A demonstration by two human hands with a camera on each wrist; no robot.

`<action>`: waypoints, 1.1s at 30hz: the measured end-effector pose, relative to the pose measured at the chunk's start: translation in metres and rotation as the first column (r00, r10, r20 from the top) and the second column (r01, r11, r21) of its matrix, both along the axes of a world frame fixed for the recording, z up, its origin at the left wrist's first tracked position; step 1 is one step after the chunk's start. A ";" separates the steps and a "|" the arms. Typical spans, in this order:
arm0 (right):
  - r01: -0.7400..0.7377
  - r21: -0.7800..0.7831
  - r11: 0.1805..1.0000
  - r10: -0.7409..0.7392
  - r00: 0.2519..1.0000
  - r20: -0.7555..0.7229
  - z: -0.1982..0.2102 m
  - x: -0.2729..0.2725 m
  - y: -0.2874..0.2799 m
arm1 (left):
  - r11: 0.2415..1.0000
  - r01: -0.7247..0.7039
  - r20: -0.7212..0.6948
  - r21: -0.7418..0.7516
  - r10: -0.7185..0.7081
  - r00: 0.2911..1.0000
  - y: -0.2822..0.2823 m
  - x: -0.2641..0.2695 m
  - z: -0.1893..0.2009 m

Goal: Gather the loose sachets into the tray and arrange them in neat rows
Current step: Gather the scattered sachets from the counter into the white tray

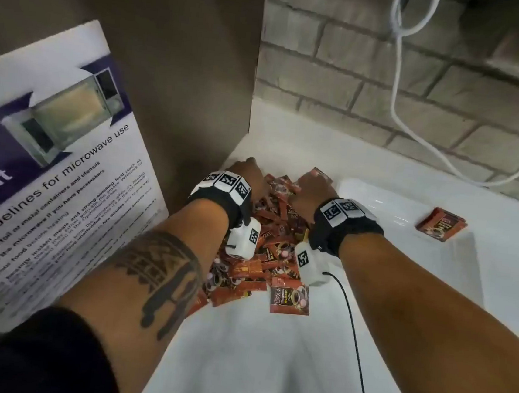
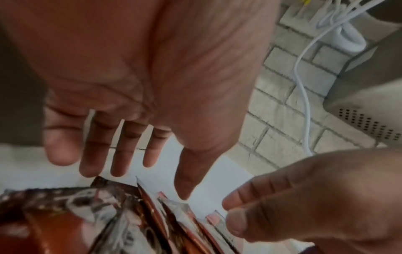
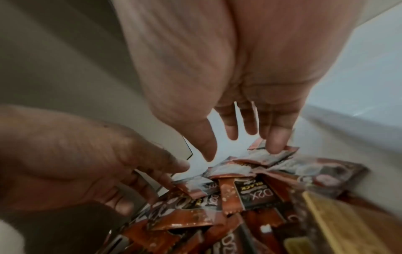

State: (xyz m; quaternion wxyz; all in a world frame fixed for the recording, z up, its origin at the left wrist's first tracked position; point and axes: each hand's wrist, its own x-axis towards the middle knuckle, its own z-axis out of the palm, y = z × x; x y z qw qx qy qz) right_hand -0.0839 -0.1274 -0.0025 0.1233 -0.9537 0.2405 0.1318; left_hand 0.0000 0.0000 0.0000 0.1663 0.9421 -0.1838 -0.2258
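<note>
A heap of red-brown coffee sachets [image 1: 266, 244] lies on the white counter, left of the white tray [image 1: 387, 205]. A small neat stack of sachets [image 1: 441, 225] sits in the tray's far right part. My left hand [image 1: 244, 171] reaches over the heap's far left edge with straight, spread fingers [image 2: 95, 165] above the sachets [image 2: 121, 214]. My right hand [image 1: 311, 188] is at the heap's far right edge. Its fingers point down, and one fingertip [image 3: 276, 146] touches a sachet [image 3: 267, 158]. One sachet [image 1: 290, 296] lies apart at the front.
A microwave-guidelines poster [image 1: 49, 160] leans at the left against a brown panel [image 1: 185, 62]. A brick wall [image 1: 419, 101] with a white cable [image 1: 416, 135] runs behind the counter. A grey vented appliance [image 2: 369, 111] stands at the far right. A black cable [image 1: 356, 332] trails from my right wrist.
</note>
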 end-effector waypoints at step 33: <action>-0.040 0.455 0.890 -0.002 0.996 0.090 -0.003 0.009 0.001 | 0.955 -0.018 -0.085 -0.295 -0.008 0.996 0.030 -0.008 0.007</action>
